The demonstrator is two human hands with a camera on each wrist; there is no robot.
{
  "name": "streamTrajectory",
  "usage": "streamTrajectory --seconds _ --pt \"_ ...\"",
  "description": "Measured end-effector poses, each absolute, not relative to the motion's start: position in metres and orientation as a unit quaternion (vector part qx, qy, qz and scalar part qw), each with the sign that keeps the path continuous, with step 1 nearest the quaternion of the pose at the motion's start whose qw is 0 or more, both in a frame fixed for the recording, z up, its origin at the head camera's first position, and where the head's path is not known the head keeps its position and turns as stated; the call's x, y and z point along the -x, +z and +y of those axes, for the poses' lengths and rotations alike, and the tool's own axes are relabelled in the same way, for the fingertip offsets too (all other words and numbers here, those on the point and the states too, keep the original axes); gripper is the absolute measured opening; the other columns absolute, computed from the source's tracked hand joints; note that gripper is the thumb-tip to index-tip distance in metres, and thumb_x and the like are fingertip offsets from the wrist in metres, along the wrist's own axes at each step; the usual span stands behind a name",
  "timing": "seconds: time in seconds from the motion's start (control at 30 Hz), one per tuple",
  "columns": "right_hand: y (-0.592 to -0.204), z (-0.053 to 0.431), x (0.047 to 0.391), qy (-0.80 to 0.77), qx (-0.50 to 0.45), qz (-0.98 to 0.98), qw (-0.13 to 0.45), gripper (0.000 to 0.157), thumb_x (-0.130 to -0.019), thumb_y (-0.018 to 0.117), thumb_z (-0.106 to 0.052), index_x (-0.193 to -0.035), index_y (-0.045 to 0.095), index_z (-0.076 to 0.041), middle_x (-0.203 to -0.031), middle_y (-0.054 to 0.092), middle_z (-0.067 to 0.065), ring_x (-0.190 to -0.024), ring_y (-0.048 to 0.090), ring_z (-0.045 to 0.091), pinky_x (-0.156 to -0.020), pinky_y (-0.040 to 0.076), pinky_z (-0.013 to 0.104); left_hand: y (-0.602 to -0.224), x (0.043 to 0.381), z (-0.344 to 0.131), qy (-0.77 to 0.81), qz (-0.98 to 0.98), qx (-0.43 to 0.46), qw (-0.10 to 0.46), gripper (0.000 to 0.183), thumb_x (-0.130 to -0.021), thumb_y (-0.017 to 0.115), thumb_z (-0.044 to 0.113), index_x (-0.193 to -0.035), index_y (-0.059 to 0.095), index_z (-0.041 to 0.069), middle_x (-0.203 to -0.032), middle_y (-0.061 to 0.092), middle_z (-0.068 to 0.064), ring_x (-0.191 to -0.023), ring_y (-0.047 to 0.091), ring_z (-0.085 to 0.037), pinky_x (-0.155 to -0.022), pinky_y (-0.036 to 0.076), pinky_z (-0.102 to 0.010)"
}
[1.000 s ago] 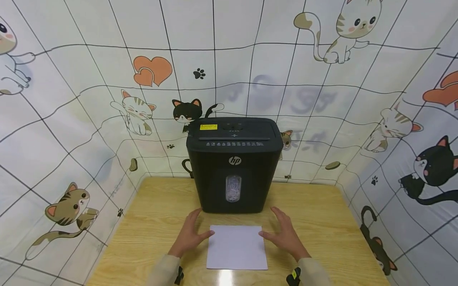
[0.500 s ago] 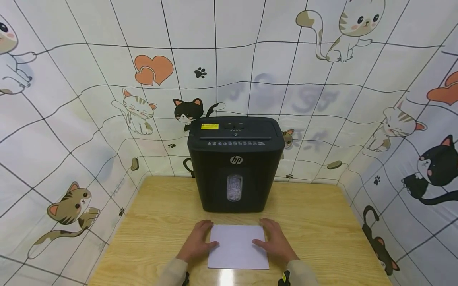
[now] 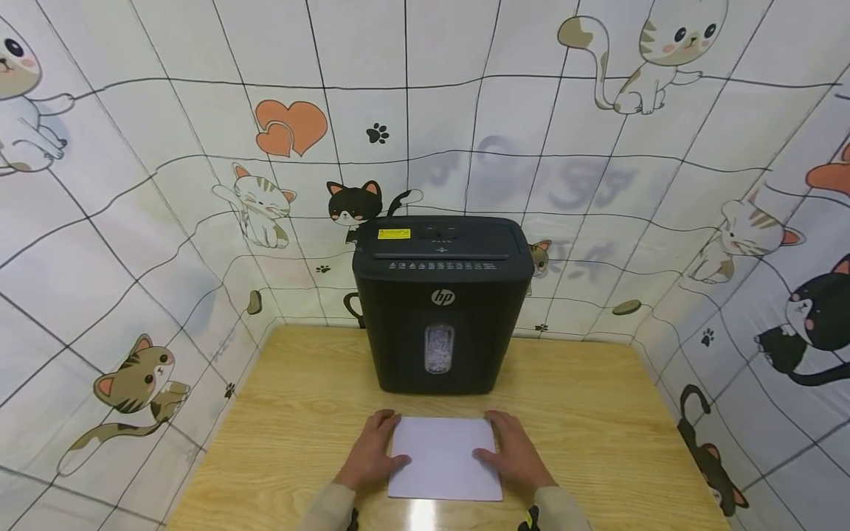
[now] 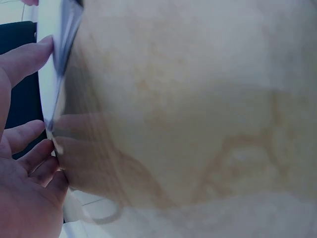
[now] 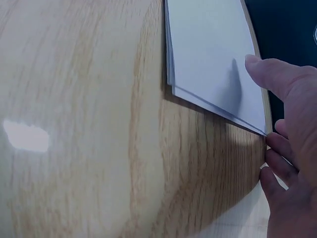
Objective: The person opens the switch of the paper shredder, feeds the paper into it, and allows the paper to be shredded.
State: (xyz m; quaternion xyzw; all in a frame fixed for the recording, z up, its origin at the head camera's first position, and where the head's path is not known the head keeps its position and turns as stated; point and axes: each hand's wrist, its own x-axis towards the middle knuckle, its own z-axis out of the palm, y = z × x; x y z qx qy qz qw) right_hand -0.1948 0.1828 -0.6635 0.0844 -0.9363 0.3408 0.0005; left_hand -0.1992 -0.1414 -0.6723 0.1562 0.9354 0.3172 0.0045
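A stack of white paper (image 3: 443, 459) lies flat on the table in front of the shredder; its layered edges show in the right wrist view. My left hand (image 3: 373, 451) is at the stack's left side, thumb over the top and fingers along the edge. On the opposite side is my right hand (image 3: 516, 450), placed the same way. In the right wrist view, the thumb (image 5: 277, 73) casts a shadow on the top sheet, while the other fingers are by the stack's corner. The left thumb (image 4: 29, 59) reaches over the paper (image 4: 52, 74) in the left wrist view.
A black HP paper shredder (image 3: 441, 317) stands upright behind the paper, shreds visible through its small window. The wooden table (image 3: 285, 413) meets a cat-patterned cloth wall (image 3: 451, 118) at the back and sides.
Both hands have moved inward from beside the stack to its side edges, thumbs now further over the paper. The stack and shredder stay in place; the head view shifts slightly.
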Motion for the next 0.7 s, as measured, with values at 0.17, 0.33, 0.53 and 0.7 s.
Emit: streamTrajectory --seconds 0.17,0.33,0.53,0.7 --pt "-0.671 0.181 0.194 0.331 -0.095 -0.938 0.019 0.068 -0.079 0.089 -0.031 -0.135 0.062 -0.004 -0.146 0.058 0.012 -0.136 0.051 0.035 -0.114 0.041 0.054 -0.665 0.199 -0.139 0.308 0.939 -0.153 0.007 0.085 -0.076 0.089 0.033 -0.144 0.053 -0.001 -0.145 0.049 -0.019 -0.132 0.051 -0.038 -0.107 0.047 -0.054" --pt "-0.677 0.179 0.194 0.314 -0.097 -0.944 0.029 0.072 -0.079 0.089 -0.033 -0.138 0.061 -0.003 -0.147 0.056 0.009 -0.134 0.052 0.032 -0.113 0.043 0.052 -0.661 0.198 -0.138 0.309 0.940 -0.146 0.012 0.081 -0.076 0.090 0.032 -0.142 0.055 -0.001 -0.144 0.049 -0.020 -0.132 0.050 -0.038 -0.106 0.047 -0.055" --pt "-0.676 0.177 0.194 0.314 -0.078 -0.946 0.003 0.074 -0.082 0.087 -0.036 -0.142 0.058 -0.004 -0.151 0.052 0.009 -0.139 0.049 0.031 -0.116 0.040 0.051 -0.663 0.197 -0.139 0.310 0.938 -0.155 0.006 0.076 -0.077 0.089 0.031 -0.139 0.059 0.000 -0.144 0.048 -0.020 -0.131 0.051 -0.039 -0.105 0.048 -0.055" --pt "-0.672 0.177 0.193 0.311 -0.073 -0.947 -0.006 0.072 -0.083 0.086 -0.035 -0.142 0.059 -0.002 -0.152 0.052 0.011 -0.140 0.048 0.034 -0.115 0.040 0.053 -0.668 0.198 -0.140 0.296 0.940 -0.170 -0.007 0.074 -0.078 0.088 0.033 -0.138 0.061 0.000 -0.145 0.049 -0.021 -0.132 0.050 -0.039 -0.103 0.050 -0.054"
